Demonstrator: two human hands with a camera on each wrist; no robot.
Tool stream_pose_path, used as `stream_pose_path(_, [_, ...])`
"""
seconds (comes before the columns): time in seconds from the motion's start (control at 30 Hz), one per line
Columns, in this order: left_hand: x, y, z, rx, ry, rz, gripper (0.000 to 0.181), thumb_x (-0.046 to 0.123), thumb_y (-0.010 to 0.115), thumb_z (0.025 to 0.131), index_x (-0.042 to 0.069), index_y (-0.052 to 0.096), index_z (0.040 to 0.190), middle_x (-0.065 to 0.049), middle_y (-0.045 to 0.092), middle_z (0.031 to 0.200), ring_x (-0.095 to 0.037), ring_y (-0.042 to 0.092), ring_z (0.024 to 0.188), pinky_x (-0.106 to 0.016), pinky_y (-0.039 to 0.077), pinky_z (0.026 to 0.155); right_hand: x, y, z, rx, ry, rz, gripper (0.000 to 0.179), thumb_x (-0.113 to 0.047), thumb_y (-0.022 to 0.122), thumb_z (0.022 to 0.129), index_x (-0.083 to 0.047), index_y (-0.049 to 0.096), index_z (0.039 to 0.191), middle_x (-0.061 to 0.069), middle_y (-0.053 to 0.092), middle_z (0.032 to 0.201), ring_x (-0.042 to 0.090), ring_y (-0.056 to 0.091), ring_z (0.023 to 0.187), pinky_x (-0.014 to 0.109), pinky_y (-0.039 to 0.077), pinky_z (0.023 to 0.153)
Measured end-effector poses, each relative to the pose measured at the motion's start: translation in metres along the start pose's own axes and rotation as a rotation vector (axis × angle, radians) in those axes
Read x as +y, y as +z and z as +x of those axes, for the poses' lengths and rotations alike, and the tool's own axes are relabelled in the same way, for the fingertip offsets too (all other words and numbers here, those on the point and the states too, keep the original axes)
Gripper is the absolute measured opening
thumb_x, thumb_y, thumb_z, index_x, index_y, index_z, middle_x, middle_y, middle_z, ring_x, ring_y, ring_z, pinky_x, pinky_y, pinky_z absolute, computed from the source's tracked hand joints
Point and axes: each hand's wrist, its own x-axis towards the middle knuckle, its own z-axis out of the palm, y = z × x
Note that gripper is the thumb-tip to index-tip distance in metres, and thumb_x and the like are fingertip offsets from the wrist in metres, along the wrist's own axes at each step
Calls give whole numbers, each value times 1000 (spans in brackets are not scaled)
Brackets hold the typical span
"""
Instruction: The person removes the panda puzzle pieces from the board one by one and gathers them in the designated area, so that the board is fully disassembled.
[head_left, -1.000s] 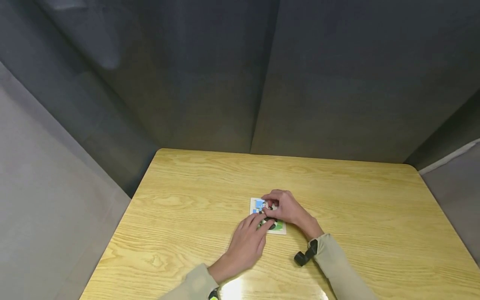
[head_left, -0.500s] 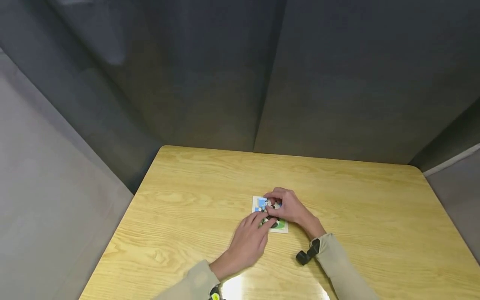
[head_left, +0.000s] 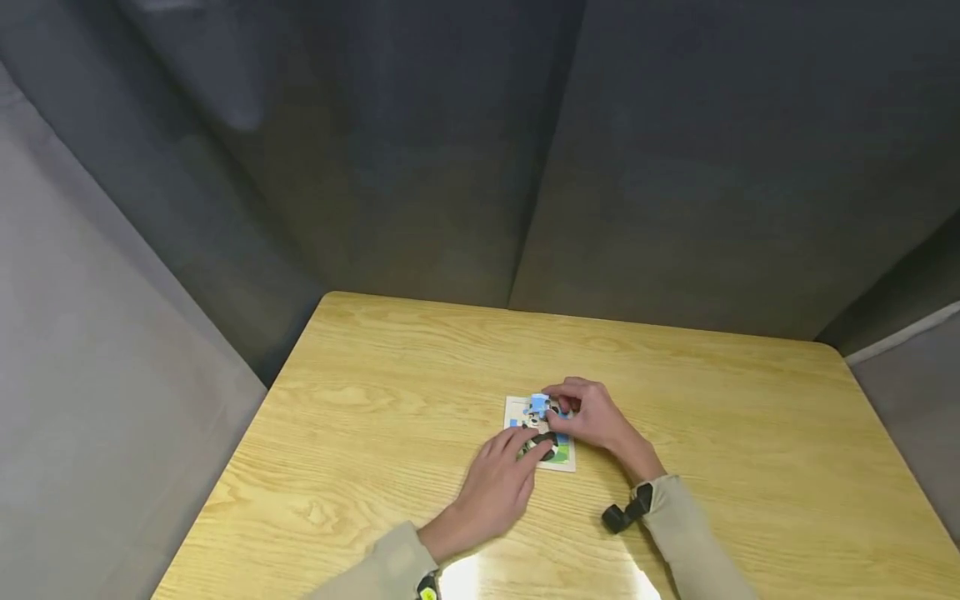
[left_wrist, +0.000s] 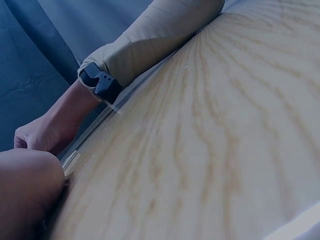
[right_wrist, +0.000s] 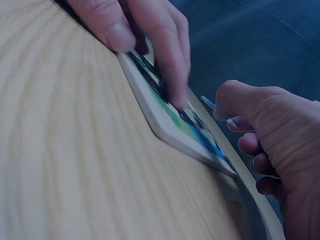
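A small jigsaw puzzle board [head_left: 509, 414] with a white rim and a panda picture lies flat on the table. My left hand [head_left: 497, 483] rests on its lower part, straight fingers touching the panda picture; the right wrist view shows these fingers [right_wrist: 167, 55] on the board. My right hand [head_left: 594, 415] pinches a blue puzzle piece [head_left: 539, 403] between thumb and fingertips. In the right wrist view, the thin edge of that piece [right_wrist: 208, 102] shows raised above the board. A pale bare patch shows at the board's upper left. In the left wrist view the board is mostly hidden.
The wood-grain table [head_left: 375, 400] extends around the board on all sides. Dark curtains [head_left: 420, 167] hang behind its far edge, and a grey partition [head_left: 97, 333] stands to the left. A black wrist camera [head_left: 627, 510] hangs off the right wrist, close above the tabletop.
My right hand has shifted slightly right and lifted the blue puzzle piece from the board's upper left, exposing a pale patch there. My left hand has stayed on the board.
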Motion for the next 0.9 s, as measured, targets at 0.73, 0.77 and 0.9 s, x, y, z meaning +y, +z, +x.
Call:
stream_pose_path(0.73, [2,-2,-1,-4,-18,-22,46,24,40,110,27,48,156,-1,47,156,-24,41,146,-45,37,121,52,-45,-23,132,109,-65,26,-4,84,76,-6,82,101,4,58,70,14,50,65,19,40,57])
stream_pose_path(0.77, [2,-2,-1,-3,-18,-25,46,24,40,110,26,48,156,-1,47,156,-24,40,146,-45,37,120,54,-47,-23,132,112,-73,26,-4,84,76,-7,82,102,3,57,70,14,50,65,19,40,58])
stream_pose_path(0.9, [2,-2,-1,4,-15,-26,46,23,39,110,26,49,156,-2,47,156,-24,41,146,-45,38,120,60,-54,-25,130,127,-112,26,-5,85,76,-7,82,102,3,56,71,13,49,67,19,39,59])
